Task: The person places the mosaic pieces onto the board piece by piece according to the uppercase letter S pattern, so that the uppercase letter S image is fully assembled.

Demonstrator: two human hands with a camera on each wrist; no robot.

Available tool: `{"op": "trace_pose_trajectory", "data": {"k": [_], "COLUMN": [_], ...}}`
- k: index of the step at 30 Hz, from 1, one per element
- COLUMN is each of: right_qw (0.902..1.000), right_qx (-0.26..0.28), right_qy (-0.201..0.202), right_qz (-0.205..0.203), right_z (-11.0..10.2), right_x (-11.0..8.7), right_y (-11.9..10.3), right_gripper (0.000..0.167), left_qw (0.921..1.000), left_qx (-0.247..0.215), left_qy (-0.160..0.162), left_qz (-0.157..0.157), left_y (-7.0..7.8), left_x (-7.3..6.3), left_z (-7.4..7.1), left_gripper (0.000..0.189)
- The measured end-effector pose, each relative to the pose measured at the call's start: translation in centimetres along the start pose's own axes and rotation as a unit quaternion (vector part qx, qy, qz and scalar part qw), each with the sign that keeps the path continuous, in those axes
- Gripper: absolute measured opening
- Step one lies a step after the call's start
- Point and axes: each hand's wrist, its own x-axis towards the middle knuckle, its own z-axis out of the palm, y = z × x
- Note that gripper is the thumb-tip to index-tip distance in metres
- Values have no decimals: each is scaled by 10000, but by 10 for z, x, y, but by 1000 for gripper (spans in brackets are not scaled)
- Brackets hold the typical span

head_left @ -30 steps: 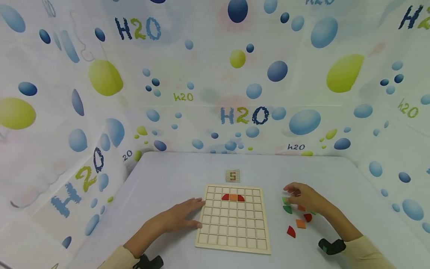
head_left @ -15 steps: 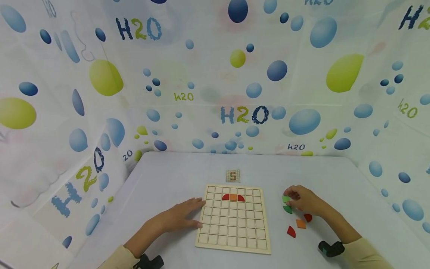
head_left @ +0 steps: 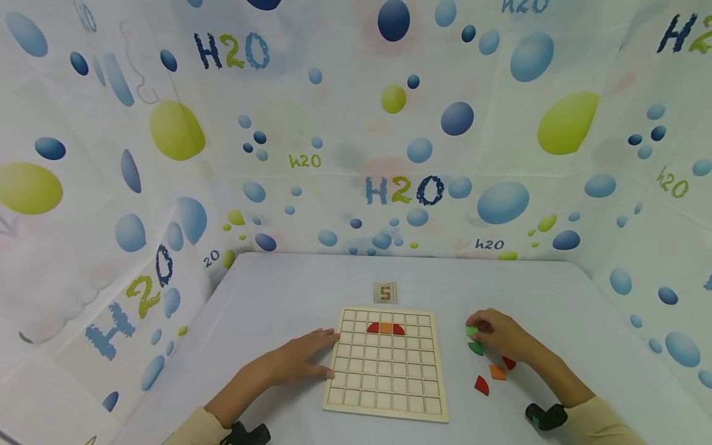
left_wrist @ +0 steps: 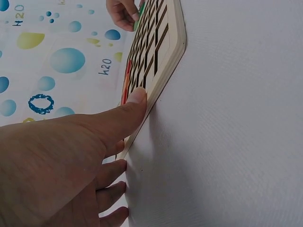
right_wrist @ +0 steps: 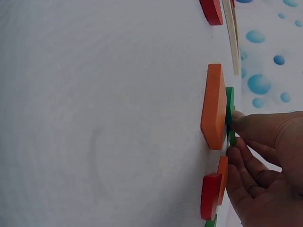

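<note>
A wooden grid board (head_left: 385, 398) lies on the table, with an orange square tile (head_left: 386, 328) between two red quarter-round tiles in an upper row. My left hand (head_left: 297, 358) rests at its left edge, fingers spread and straight; in the left wrist view the thumb (left_wrist: 132, 104) touches the rim. Off to the right, my right hand (head_left: 503, 334) pinches a light green tile (head_left: 471, 331) between thumb and fingers, low over the table. A darker green tile (head_left: 475, 349) lies just in front of it. The right wrist view shows the fingertips against the green tile's edge (right_wrist: 231, 137).
Near the right hand lie loose tiles: an orange square (head_left: 497, 372), a red quarter-round (head_left: 481, 385) and another red one (head_left: 508, 363) partly under the hand. A small card (head_left: 385, 292) with a gridded figure sits behind the board. A patterned curtain (head_left: 334, 204) stands at the table's back.
My right hand has come down onto the light green tile, and its fingers have closed on it. The left hand and the board have stayed put.
</note>
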Motion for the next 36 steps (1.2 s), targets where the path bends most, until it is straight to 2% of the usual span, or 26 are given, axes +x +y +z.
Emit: {"op": "trace_pose_trajectory", "data": {"k": [12,18,22,29,36], "right_qw": [9999,9995,9988,9990,9977], "right_qx": [-57,-111,-58,-94,43], "right_qy": [-11,137,157,152,-138], "right_qz": [146,-255,-450,-399,-657], "right_z": [-3,2,7,29,58], "right_x": [3,7,12,26,36], "right_y": [-10,-18,-31,-65,-101], "right_gripper": [26,23,24,26,20], "left_qw": [10000,10000,10000,10000,10000], "left_qx": [42,37,10,38,27], "left_qy": [17,12,14,23,19], "left_qz": [15,-35,-42,-8,-18], "left_y": [-1,0,0,1,0], "left_x": [-1,-1,-2,-3,-2], "left_z": [0,0,0,-1,-1], "left_gripper": [81,81,81,81,81]}}
